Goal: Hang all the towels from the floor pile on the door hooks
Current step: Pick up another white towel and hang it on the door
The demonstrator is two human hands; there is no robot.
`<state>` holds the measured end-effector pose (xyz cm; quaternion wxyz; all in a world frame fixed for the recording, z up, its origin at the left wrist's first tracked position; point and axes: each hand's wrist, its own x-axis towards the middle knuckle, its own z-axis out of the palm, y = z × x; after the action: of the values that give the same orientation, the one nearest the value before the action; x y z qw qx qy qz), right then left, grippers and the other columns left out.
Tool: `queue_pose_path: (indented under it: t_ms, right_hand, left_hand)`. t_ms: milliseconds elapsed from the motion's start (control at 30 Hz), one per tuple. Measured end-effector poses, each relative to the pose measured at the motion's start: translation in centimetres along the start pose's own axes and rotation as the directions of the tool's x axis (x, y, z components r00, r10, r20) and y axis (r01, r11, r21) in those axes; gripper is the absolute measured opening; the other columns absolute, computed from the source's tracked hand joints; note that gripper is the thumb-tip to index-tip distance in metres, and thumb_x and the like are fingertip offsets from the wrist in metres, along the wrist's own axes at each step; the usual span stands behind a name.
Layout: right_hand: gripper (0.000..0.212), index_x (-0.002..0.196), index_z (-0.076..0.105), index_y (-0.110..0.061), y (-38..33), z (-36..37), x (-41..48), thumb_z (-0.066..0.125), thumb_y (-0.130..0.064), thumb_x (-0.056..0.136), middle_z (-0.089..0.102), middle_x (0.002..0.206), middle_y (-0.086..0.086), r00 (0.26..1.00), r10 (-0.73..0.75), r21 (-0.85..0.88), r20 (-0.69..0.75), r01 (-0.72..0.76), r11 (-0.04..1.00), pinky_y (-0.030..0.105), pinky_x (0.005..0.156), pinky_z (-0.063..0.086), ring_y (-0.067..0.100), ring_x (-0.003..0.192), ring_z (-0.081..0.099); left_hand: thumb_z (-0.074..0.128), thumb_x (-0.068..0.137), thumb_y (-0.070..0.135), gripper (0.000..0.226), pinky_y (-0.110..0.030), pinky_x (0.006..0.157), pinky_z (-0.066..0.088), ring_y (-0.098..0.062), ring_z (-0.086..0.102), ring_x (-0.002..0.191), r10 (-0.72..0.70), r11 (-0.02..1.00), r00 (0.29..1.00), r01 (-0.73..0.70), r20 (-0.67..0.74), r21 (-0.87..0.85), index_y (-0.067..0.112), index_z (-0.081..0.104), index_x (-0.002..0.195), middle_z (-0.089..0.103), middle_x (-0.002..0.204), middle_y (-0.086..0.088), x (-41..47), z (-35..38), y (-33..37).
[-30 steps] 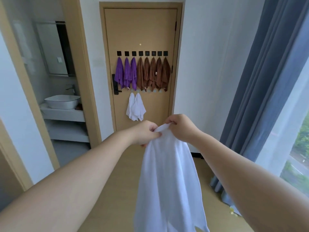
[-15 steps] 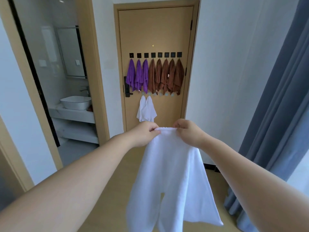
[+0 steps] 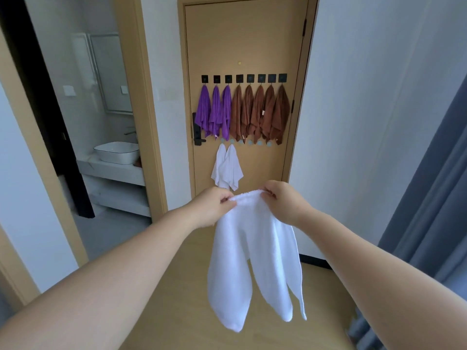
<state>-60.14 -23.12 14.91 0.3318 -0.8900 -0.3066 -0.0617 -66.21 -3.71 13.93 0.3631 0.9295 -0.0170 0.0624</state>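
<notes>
pinching towel [image 3: 252,253] top edge, your left hand [image 3: 213,207] and right hand [image 3: 284,202] stretch it taut, readying span for free hooks [image 3: 255,142] on door [image 3: 242,41].

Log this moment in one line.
left hand: grips white towel top edge | right hand: grips same edge | door: upper hooks full, two hung towels below

curtain [image 3: 429,223] cropped right, door [image 3: 247,34] top cropped
</notes>
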Motion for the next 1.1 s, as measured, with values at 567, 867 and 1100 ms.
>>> queue_pose_path:
  t_ms: [567, 867, 1100]
  right_hand:
    - [0.028, 0.105, 0.065, -0.016, 2.1, 8.3, 23.0, 0.039, -0.01, 0.098, 0.057, 0.089, -0.008, 0.993, 0.087, -0.045, -0.075, -0.09, 0.995, 0.012, 0.059, 0.034, 0.012, 0.081, 0.052]
    - [0.027, 0.103, 0.066, -0.015, 4.8, 12.5, 32.2, 0.04, -0.01, 0.097, 0.063, 0.093, -0.004, 0.993, 0.111, -0.041, -0.039, -0.113, 0.993, 0.015, 0.065, 0.042, 0.014, 0.085, 0.057]
    - [0.029, 0.103, 0.066, -0.014, 9.1, 14.5, 40.9, 0.038, -0.012, 0.099, 0.065, 0.095, -0.003, 0.995, 0.103, -0.025, -0.002, -0.103, 0.994, 0.017, 0.067, 0.044, 0.015, 0.087, 0.058]
  left_hand:
    - [0.05, 0.092, 0.03, 0.035, -0.027, 0.057, 0.028, -0.015, 0.034, 0.059, 0.083, 0.997, 0.996, -0.082, 0.04, -0.005, -0.003, 0.053, 0.084, 0.04, 0.068, -0.003, 21.4, -8.2, -15.3]
    - [0.052, 0.092, 0.018, 0.029, -0.025, 0.053, 0.023, -0.016, 0.03, 0.056, 0.111, 0.989, 0.993, -0.114, 0.037, 0.097, 0.0, 0.049, 0.07, 0.034, 0.063, -0.001, 30.2, -10.6, -21.9]
    - [0.047, 0.094, 0.014, 0.031, -0.027, 0.056, 0.024, -0.017, 0.032, 0.06, 0.042, 0.996, 0.998, -0.038, -0.047, 0.083, -0.007, 0.051, 0.071, 0.037, 0.066, -0.004, 38.0, -11.3, -26.1]
